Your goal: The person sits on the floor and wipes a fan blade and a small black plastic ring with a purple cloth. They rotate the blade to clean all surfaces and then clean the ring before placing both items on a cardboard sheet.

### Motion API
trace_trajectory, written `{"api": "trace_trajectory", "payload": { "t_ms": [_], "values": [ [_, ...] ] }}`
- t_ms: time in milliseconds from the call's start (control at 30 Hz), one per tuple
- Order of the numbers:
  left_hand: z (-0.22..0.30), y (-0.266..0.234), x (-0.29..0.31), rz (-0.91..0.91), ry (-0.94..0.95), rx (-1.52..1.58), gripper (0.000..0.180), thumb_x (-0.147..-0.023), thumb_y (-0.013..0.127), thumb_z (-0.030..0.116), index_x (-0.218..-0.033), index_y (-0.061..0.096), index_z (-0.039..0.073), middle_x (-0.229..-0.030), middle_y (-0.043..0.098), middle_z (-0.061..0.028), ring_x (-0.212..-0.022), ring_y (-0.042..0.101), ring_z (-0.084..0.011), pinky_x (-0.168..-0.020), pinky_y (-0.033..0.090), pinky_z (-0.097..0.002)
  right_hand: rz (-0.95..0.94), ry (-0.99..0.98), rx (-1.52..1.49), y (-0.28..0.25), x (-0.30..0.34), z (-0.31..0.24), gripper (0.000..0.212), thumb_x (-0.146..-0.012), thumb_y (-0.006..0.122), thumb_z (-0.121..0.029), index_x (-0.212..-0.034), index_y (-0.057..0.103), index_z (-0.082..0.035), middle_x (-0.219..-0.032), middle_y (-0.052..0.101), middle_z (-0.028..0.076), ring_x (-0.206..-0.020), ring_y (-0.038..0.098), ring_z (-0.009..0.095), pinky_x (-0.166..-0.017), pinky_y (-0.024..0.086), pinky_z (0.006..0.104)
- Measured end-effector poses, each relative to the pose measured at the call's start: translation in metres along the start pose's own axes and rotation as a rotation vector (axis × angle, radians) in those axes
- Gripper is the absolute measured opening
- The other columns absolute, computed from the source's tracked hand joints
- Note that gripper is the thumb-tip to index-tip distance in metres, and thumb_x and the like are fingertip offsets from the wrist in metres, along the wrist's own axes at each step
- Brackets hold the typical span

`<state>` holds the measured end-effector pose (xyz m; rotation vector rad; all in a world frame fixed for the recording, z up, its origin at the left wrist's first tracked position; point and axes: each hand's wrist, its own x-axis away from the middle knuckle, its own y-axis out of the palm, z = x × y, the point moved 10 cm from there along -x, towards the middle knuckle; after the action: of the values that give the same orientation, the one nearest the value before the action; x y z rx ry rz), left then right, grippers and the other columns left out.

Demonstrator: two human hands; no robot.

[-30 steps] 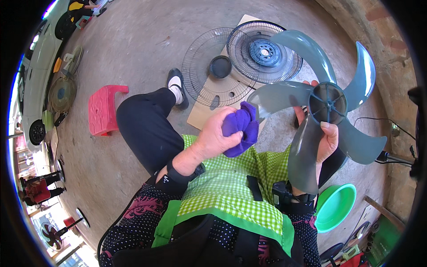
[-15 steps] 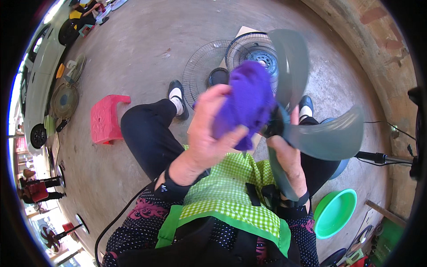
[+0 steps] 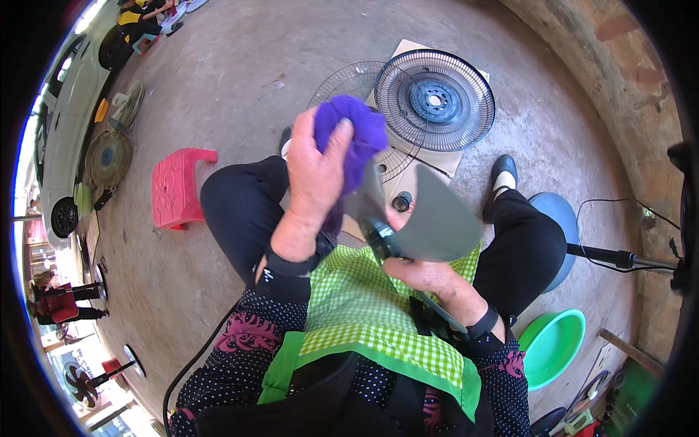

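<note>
My left hand (image 3: 314,171) is closed around a bunched purple cloth (image 3: 357,142), thumb on top. The cloth is wrapped over the far end of one blade of a grey-green fan blade set (image 3: 440,218). Below the cloth, that blade narrows toward the dark hub. My right hand (image 3: 422,275) grips the blade set close to the hub, with some fingertips showing on its far side. A second blade spreads to the right, and a third points down toward my right forearm. The set is held above my lap, over a green checked apron (image 3: 371,298).
A round black fan grille (image 3: 472,109) lies on cardboard ahead, partly over another wire grille (image 3: 338,76). A pink stool (image 3: 175,189) stands left, a green basin (image 3: 557,349) at lower right. Beyond my right knee are a blue round seat (image 3: 557,215) and a metal pole (image 3: 619,258).
The blade set has turned and moved left in my right hand. My left hand has shifted left with the cloth, now over a blade's end. The black grille is uncovered.
</note>
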<state>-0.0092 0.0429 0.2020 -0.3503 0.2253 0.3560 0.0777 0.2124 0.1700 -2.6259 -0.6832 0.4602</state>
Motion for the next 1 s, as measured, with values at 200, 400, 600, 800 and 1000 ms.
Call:
{"api": "trace_trajectory", "payload": {
  "t_ms": [200,400,600,800,1000],
  "values": [
    [-0.059,-0.002,-0.026,-0.071,-0.348,0.371,0.024,-0.091,0.064,0.02,-0.103,0.063,-0.001,-0.09,0.068,-0.0064,-0.077,0.063,-0.0114,-0.071,0.051,-0.0265,-0.42,0.394,-0.212,0.032,0.004,0.01,0.078,-0.069,0.059,-0.002,-0.144,0.035,-0.007,-0.127,0.053,0.018,-0.116,0.052,0.03,-0.096,0.043,0.0371],
    [-0.099,0.001,-0.005,-0.189,-0.432,0.067,0.025,-0.092,0.061,0.018,-0.109,0.061,0.001,-0.094,0.067,-0.0067,-0.078,0.061,-0.0118,-0.075,0.052,-0.0262,-0.253,0.235,-0.116,0.006,-0.005,-0.002,0.085,-0.066,0.057,0.003,-0.146,0.031,-0.007,-0.127,0.052,0.02,-0.115,0.053,0.032,-0.095,0.044,0.0381],
    [-0.104,0.002,-0.001,-0.077,-0.537,0.473,0.03,-0.09,0.065,0.019,-0.111,0.059,-0.001,-0.1,0.065,-0.0057,-0.088,0.062,-0.013,-0.08,0.051,-0.0274,0.16,0.261,-0.26,-0.034,-0.008,0.029,0.082,-0.067,0.057,0.007,-0.145,0.035,0.0,-0.118,0.06,0.01,-0.101,0.059,0.015,-0.086,0.047,0.0262],
    [-0.055,-0.02,-0.018,0.017,-0.404,0.832,0.028,-0.097,0.053,0.019,-0.117,0.056,-0.002,-0.107,0.065,-0.0131,-0.095,0.066,-0.0226,-0.083,0.056,-0.0373,0.308,0.561,-0.654,-0.042,-0.002,0.067,0.088,-0.065,0.049,0.006,-0.149,0.025,-0.006,-0.125,0.053,0.008,-0.113,0.053,0.016,-0.095,0.041,0.0274],
    [0.046,0.031,0.043,-0.373,0.122,0.33,0.052,-0.079,0.072,0.014,-0.127,0.053,0.004,-0.123,0.057,-0.0106,-0.113,0.055,-0.0255,-0.099,0.042,-0.0381,0.39,0.493,-0.608,-0.037,0.003,0.08,0.074,-0.073,0.067,-0.005,-0.141,0.037,-0.006,-0.127,0.051,0.007,-0.117,0.049,0.017,-0.099,0.041,0.0305]
  ]
}}
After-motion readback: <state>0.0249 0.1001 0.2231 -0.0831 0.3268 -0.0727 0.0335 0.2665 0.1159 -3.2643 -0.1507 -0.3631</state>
